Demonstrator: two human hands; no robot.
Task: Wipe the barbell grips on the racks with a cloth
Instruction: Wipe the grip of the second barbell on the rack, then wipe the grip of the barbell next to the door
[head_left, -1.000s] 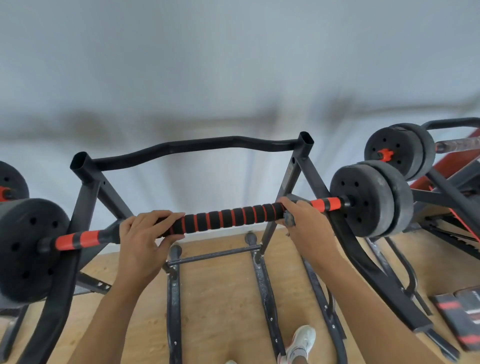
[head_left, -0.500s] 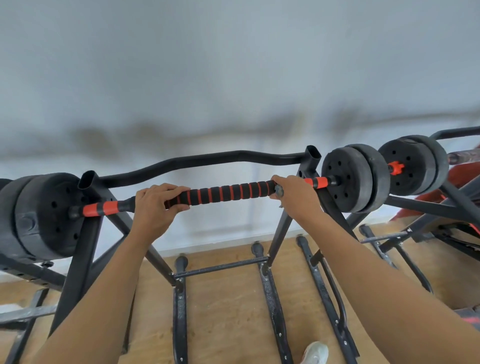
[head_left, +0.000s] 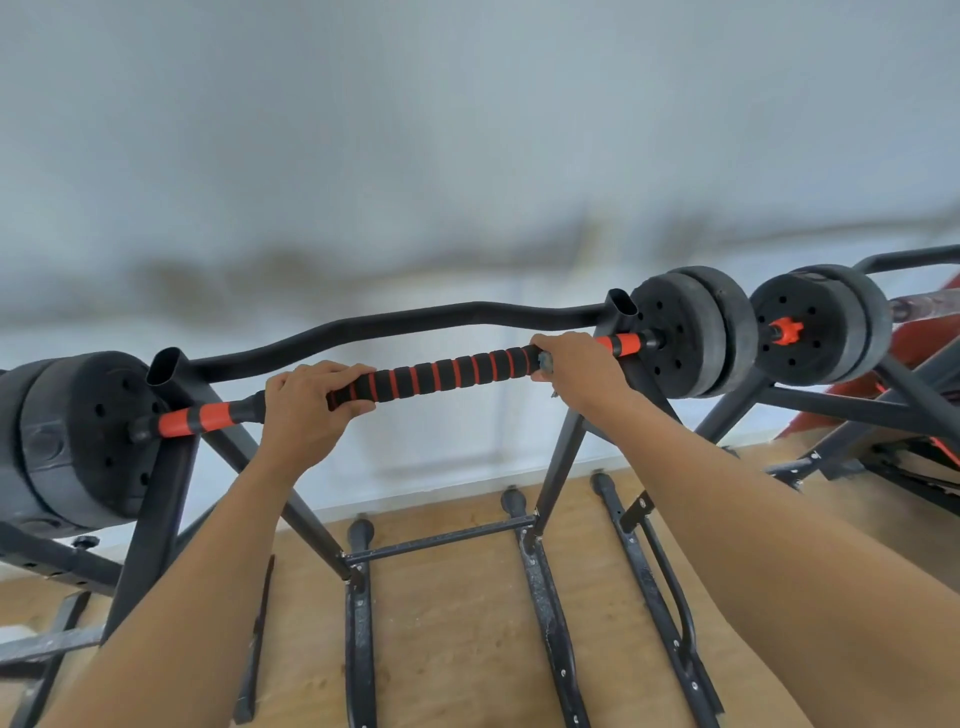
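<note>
The left hand (head_left: 306, 410) and right hand (head_left: 577, 371) each wrap curled fingers round the striped barbell grip (head_left: 447, 371), just before the rack (head_left: 395, 326).

Barbell (head_left: 447, 371): my left hand (head_left: 306, 410) and right hand (head_left: 582, 369) carry it higher, from low between the uprights to just under the rack's curved top bar (head_left: 415, 322). Its right plates (head_left: 691, 332): now level beside the neighbouring plates (head_left: 821, 322).
</note>
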